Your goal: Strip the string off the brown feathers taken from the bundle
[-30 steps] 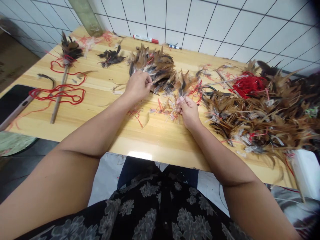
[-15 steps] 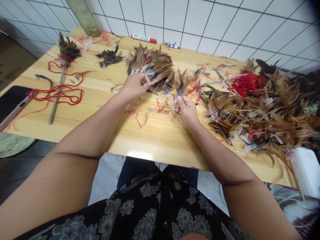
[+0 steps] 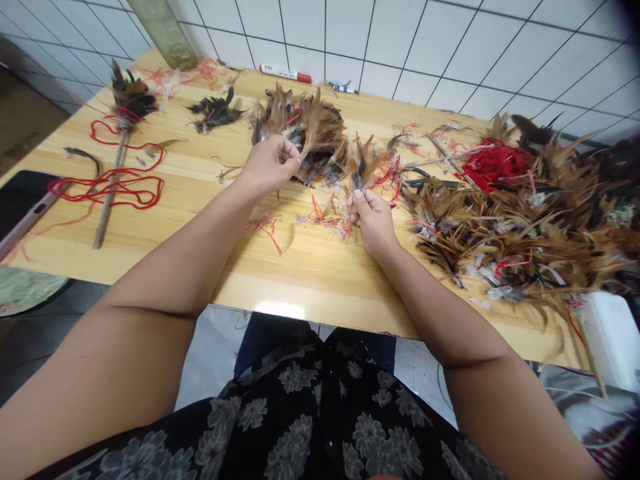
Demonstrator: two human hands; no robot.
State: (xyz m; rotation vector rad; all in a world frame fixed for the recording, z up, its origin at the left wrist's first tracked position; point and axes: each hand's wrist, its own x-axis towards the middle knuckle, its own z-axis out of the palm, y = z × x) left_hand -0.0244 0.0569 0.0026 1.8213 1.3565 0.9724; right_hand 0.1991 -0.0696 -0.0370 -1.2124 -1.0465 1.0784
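My left hand (image 3: pixel 275 162) pinches a brown feather (image 3: pixel 314 123) by its lower end, the tip pointing up. Behind it lies a rounded pile of brown and dark feathers (image 3: pixel 325 150) with a bit of red string on it. My right hand (image 3: pixel 370 212) is closed on the base of a small bunch of feathers (image 3: pixel 361 160), which stands up from the fingertips. Loose red and pale thread scraps (image 3: pixel 327 219) lie on the table between the two hands.
A feather-topped stick (image 3: pixel 117 187) with red cord (image 3: pixel 145 190) lies left, beside a phone (image 3: pixel 25 203). A large feather heap (image 3: pixel 480 233) and red string bundle (image 3: pixel 500 165) are right. Markers (image 3: pixel 285 73) lie along the tiled wall. A white box (image 3: pixel 613 340) stands at the right edge.
My left hand has raised a feather from the pile, so that it now stands upright in the fingers. My right hand stays in place with its bunch.
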